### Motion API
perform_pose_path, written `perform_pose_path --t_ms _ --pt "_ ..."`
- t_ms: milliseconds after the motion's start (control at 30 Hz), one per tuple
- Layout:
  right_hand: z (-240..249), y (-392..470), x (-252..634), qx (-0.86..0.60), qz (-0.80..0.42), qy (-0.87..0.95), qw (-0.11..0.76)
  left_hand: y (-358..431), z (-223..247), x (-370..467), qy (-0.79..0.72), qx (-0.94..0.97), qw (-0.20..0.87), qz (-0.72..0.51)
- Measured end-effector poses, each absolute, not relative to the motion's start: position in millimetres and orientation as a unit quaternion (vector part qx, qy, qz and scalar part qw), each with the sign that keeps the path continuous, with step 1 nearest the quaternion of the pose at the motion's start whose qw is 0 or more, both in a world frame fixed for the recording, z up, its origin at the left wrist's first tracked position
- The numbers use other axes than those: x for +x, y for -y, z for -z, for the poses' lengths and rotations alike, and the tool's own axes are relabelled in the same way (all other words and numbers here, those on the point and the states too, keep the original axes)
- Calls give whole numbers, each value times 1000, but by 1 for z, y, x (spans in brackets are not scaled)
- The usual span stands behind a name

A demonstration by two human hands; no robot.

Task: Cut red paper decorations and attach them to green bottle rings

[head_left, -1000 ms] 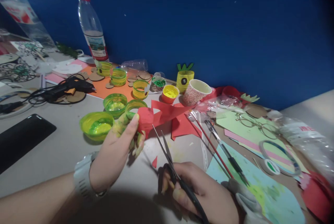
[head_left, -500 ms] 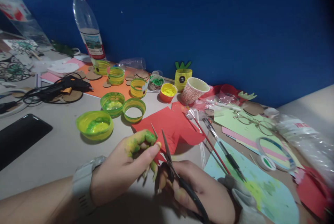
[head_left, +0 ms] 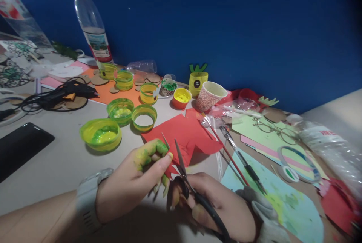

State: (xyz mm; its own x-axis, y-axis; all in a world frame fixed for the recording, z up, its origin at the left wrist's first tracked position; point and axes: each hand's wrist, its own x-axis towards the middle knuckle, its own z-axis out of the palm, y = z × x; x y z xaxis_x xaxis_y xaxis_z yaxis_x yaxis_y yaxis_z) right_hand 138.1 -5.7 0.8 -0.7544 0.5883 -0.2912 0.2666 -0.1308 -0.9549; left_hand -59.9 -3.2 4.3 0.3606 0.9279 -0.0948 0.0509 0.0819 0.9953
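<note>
Green and yellow paint stains my left hand [head_left: 144, 173], which pinches a small piece of red paper [head_left: 172, 169] between thumb and fingers. Black-handled scissors [head_left: 210, 213] are in my right hand [head_left: 223, 205], with their blades parted around the edge of that piece, close to my left fingertips. Beyond both hands a larger sheet of red paper [head_left: 181, 131] lies creased on the table. The lower fingers of both hands are partly in shadow.
Green-yellow painted rings and a bowl [head_left: 101, 134] stand left of the red sheet. A phone [head_left: 25, 148] and a glue gun [head_left: 70, 90] lie farther left. A patterned cup [head_left: 210, 96] is at the back; a pen [head_left: 244, 160], brush and tape roll [head_left: 299, 163] are at right.
The view has shifted slightly, so most objects appear a little farther left and higher. Both hands keep their holds, and the scissors remain parted.
</note>
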Motion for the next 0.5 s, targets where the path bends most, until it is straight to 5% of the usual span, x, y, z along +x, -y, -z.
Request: perform_pose_path --t_ms 500 --pt "-2 3 138 -335 -671 655 95 2 -1 -60 -445 576 585 -358"
